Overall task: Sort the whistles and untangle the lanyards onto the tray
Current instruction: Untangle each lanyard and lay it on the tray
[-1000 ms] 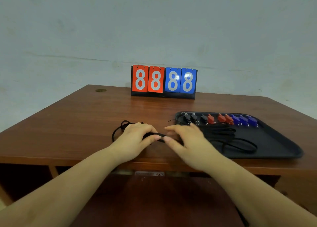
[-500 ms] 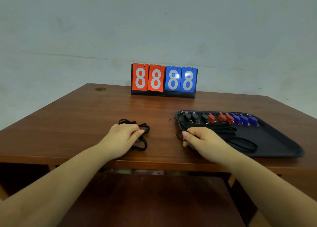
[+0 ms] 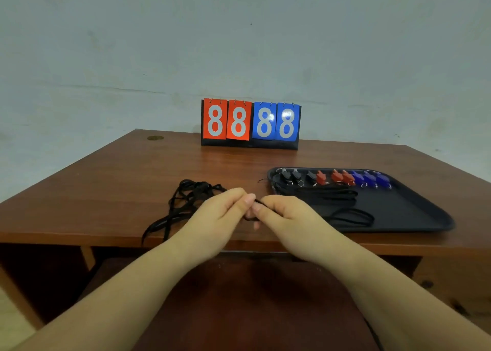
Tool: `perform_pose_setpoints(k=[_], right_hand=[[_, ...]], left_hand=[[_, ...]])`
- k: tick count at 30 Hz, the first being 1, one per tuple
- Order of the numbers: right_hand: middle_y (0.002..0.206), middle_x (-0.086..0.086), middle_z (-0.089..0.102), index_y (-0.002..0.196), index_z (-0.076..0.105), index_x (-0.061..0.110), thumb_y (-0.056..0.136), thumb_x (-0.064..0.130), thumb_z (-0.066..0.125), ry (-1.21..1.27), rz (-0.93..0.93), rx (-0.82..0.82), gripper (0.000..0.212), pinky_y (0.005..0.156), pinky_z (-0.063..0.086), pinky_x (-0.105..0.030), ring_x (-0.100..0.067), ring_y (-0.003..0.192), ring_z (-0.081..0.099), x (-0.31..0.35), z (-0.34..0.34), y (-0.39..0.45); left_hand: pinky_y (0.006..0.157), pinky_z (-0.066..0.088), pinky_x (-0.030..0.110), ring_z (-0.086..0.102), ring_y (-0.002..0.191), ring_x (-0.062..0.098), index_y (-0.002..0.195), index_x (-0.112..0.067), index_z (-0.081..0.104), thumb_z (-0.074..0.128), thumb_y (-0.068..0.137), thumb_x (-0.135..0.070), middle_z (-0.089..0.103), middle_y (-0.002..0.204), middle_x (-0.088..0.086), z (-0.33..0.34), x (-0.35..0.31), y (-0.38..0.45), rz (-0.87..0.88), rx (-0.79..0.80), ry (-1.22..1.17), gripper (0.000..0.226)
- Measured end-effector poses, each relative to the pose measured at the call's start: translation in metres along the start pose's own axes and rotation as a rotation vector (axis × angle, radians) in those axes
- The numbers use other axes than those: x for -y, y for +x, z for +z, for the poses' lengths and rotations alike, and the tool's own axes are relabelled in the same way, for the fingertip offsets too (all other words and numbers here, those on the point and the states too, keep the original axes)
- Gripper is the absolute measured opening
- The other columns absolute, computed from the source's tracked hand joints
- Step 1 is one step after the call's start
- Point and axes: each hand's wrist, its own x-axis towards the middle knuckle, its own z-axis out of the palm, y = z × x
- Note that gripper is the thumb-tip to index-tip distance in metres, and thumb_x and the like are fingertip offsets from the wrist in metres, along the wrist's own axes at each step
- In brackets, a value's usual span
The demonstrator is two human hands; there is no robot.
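Centrally, both hands pinch tangled lanyards [image 3: 186,204] near table edge [image 3: 79,237].

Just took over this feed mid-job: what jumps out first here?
The red and blue scoreboard reading 8888 stands at the table's far edge. Nearer, both hands meet over the front edge, the left hand and right hand pinching a black lanyard that trails left in a tangle. To the right, a black tray holds a row of black, red and blue whistles.

glossy wood table [image 3: 106,191], matt plastic tray [image 3: 414,212]
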Motion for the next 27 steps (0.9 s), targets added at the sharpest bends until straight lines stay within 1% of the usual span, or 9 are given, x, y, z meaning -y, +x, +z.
perform_pose_setpoints(k=[2, 6, 9, 12, 16, 18, 21, 25, 27], right_hand=[[0.069, 0.009, 0.065, 0.074, 0.063, 0.027, 0.097, 0.036, 0.043, 0.025, -0.008, 0.031, 0.032, 0.065, 0.044, -0.024, -0.006, 0.062, 0.055, 0.001, 0.006, -0.009], [0.057, 0.024, 0.054, 0.091, 0.067, 0.03, 0.099, 0.034, 0.038, -0.009, 0.03, 0.136, 0.031, 0.055, 0.035, -0.01, 0.008, 0.056, 0.048, -0.003, 0.018, -0.036], [0.055, 0.029, 0.054, 0.094, 0.068, 0.028, 0.099, 0.032, 0.039, 0.021, 0.075, 0.182, 0.03, 0.055, 0.035, -0.008, 0.01, 0.053, 0.048, -0.015, 0.028, -0.052], [0.051, 0.015, 0.049, 0.089, 0.069, 0.028, 0.098, 0.033, 0.043, 0.052, 0.157, 0.228, 0.028, 0.053, 0.033, -0.012, 0.002, 0.047, 0.044, -0.031, 0.036, -0.059], [0.055, 0.011, 0.044, 0.091, 0.069, 0.021, 0.097, 0.031, 0.046, 0.35, 0.307, 0.333, 0.025, 0.049, 0.033, -0.02, -0.005, 0.046, 0.037, -0.052, 0.049, -0.057], [0.059, 0.007, 0.045, 0.095, 0.069, 0.016, 0.096, 0.028, 0.048, 0.521, 0.352, 0.301, 0.024, 0.047, 0.029, -0.02, -0.006, 0.048, 0.033, -0.059, 0.057, -0.057], [0.065, 0.004, 0.053, 0.099, 0.068, 0.012, 0.095, 0.022, 0.049, 0.674, 0.402, 0.257, 0.022, 0.046, 0.026, -0.019, -0.006, 0.049, 0.036, -0.069, 0.065, -0.06], [0.077, 0.003, 0.067, 0.104, 0.067, 0.014, 0.094, 0.013, 0.052, 0.586, 0.419, 0.269, 0.019, 0.047, 0.035, -0.016, -0.004, 0.055, 0.048, -0.083, 0.061, -0.068], [0.079, 0.0, 0.07, 0.101, 0.068, 0.013, 0.091, 0.008, 0.054, 0.616, 0.428, 0.24, 0.017, 0.047, 0.037, -0.016, -0.004, 0.054, 0.05, -0.087, 0.057, -0.07]], left_hand=[[0.073, 0.043, 0.027, 0.052, 0.069, 0.009, 0.068, -0.026, 0.052, 0.037, 0.09, -0.048, 0.054, 0.069, -0.004, -0.003, 0.007, -0.011, -0.056, -0.062, -0.057, 0.035], [0.071, 0.038, 0.029, 0.048, 0.062, 0.006, 0.06, -0.025, 0.05, 0.038, 0.095, -0.044, 0.047, 0.057, -0.009, -0.006, 0.026, -0.037, -0.281, -0.323, -0.18, 0.042], [0.068, 0.032, 0.032, 0.044, 0.062, 0.014, 0.059, -0.025, 0.05, 0.04, 0.093, -0.048, 0.046, 0.055, -0.007, -0.005, 0.039, -0.059, -0.423, -0.349, -0.244, 0.043], [0.066, 0.031, 0.031, 0.045, 0.058, 0.011, 0.067, -0.016, 0.048, 0.036, 0.099, -0.037, 0.046, 0.059, 0.001, -0.005, 0.041, -0.071, -0.426, -0.345, -0.177, 0.04], [0.058, 0.034, 0.018, 0.042, 0.058, 0.012, 0.067, -0.012, 0.043, 0.035, 0.1, -0.031, 0.043, 0.059, -0.001, -0.015, 0.032, -0.073, -0.358, -0.511, -0.17, 0.039], [0.052, 0.032, 0.016, 0.039, 0.056, 0.012, 0.067, -0.008, 0.041, 0.037, 0.1, -0.028, 0.041, 0.059, 0.003, -0.017, 0.031, -0.076, -0.311, -0.51, -0.092, 0.039], [0.058, 0.031, 0.032, 0.038, 0.055, 0.017, 0.068, 0.003, 0.04, 0.041, 0.098, -0.024, 0.04, 0.062, 0.014, -0.016, 0.038, -0.082, -0.289, -0.417, 0.073, 0.04], [0.055, 0.033, 0.032, 0.044, 0.055, 0.021, 0.067, -0.007, 0.046, 0.045, 0.095, -0.024, 0.05, 0.062, 0.02, -0.012, 0.048, -0.084, -0.313, -0.365, 0.22, 0.033], [0.054, 0.034, 0.03, 0.044, 0.054, 0.017, 0.067, -0.014, 0.049, 0.048, 0.093, -0.021, 0.051, 0.059, 0.009, -0.011, 0.049, -0.084, -0.336, -0.355, 0.264, 0.026]])
